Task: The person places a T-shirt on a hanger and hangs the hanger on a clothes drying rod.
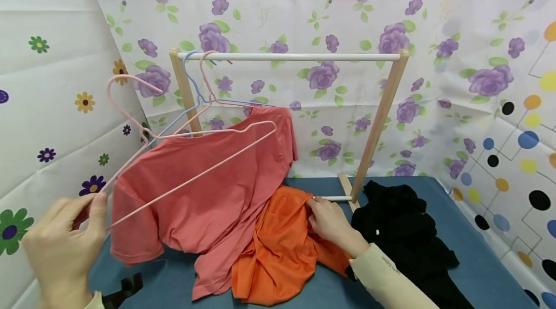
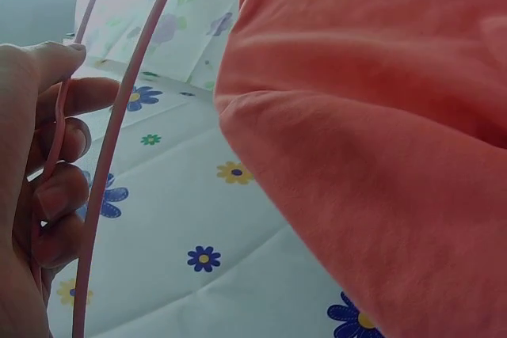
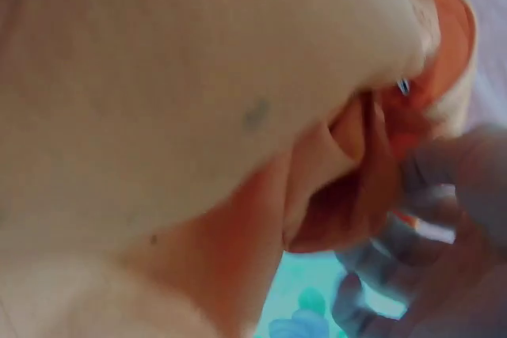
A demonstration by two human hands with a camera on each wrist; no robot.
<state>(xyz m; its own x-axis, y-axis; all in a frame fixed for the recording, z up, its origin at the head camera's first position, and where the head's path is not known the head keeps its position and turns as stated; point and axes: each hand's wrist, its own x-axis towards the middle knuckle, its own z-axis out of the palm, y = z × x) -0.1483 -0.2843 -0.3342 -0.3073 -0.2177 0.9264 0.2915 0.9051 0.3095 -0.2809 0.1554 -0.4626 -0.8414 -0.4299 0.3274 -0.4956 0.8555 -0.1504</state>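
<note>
My left hand (image 1: pixel 65 241) grips one lower corner of a bare pink hanger (image 1: pixel 146 133), held in front of a coral T-shirt (image 1: pixel 204 174). In the left wrist view, the fingers curl round the thin pink hanger (image 2: pixel 135 89) beside the coral cloth (image 2: pixel 356 132). The T-shirt hangs from the rack at its left end; which hanger bears it is partly hidden. My right hand (image 1: pixel 332 222) pinches the top of a crumpled orange garment (image 1: pixel 278 246). In the right wrist view, orange cloth (image 3: pixel 341 195) lies by the blurred fingers.
A wooden rack with a white rail (image 1: pixel 295 57) stands at the back. A blue hanger (image 1: pixel 191 77) and another pink hanger (image 1: pixel 204 70) hook over its left end. A black garment (image 1: pixel 399 231) lies on the blue tabletop (image 1: pixel 425 193) at right. Patterned sheets surround the table.
</note>
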